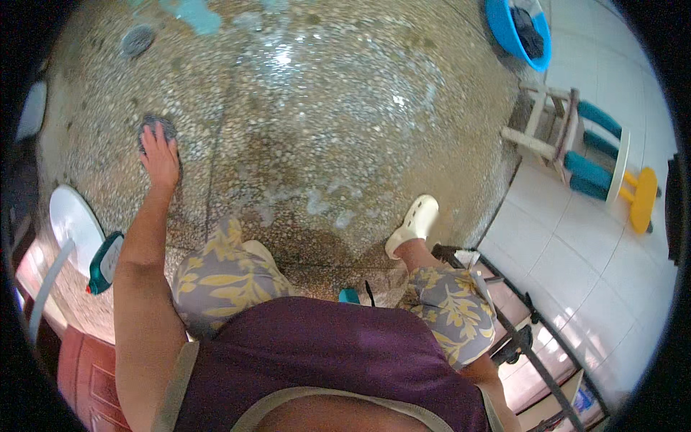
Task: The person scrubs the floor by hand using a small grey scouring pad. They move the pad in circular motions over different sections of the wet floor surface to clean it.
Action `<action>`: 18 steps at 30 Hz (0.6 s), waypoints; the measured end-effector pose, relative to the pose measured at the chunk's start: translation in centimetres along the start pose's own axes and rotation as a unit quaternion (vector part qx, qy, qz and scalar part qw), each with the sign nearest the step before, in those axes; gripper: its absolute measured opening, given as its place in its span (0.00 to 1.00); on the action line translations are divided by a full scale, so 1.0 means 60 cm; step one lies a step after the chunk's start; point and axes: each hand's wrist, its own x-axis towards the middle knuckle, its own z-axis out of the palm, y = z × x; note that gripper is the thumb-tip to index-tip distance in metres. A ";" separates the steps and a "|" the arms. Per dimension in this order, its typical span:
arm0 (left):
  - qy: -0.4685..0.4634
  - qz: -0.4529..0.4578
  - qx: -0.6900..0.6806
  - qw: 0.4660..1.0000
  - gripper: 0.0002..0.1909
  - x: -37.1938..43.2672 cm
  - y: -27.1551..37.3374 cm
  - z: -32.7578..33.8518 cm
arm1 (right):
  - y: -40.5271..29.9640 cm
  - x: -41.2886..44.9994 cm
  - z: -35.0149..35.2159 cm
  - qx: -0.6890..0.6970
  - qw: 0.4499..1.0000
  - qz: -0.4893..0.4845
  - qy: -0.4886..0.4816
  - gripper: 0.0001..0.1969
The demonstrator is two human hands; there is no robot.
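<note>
On the wet pebble-dash floor, my left hand lies palm down with its fingers over a dark grey scouring pad. The hand hides most of the pad. My right hand is out of view; only part of the right arm shows low at the right, beside my knee. Patches of white suds lie on the floor before me. Beside my left forearm is a dark green bottle with a red cap and a label. A white clog is on my right foot.
A round white base with a grey pole is at the left. A grey disc lies farther off. Rightward are a blue basin holding dark cloth, a wooden stool, teal-legged and yellow stools, and a black metal rack.
</note>
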 end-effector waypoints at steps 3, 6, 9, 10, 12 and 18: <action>0.023 -0.106 -0.053 0.993 0.31 0.077 0.097 -0.030 | 0.014 -0.007 0.045 0.061 0.998 0.034 0.008 0.18; -0.036 0.115 0.030 0.992 0.31 0.092 0.208 -0.047 | 0.017 0.004 0.071 0.088 0.995 0.039 0.005 0.17; -0.138 0.323 0.054 0.935 0.33 0.073 0.293 -0.098 | 0.036 0.007 0.091 0.114 0.992 0.046 0.004 0.17; -0.177 0.316 0.071 0.929 0.34 0.070 0.296 -0.117 | 0.042 0.019 0.099 0.121 0.992 0.044 -0.003 0.17; -0.195 0.337 0.071 0.918 0.37 0.075 0.277 -0.117 | 0.036 0.037 0.110 0.126 0.991 0.039 -0.010 0.17; -0.187 0.356 0.139 0.905 0.39 0.104 0.265 -0.089 | 0.046 0.062 0.130 0.162 0.986 0.034 -0.019 0.16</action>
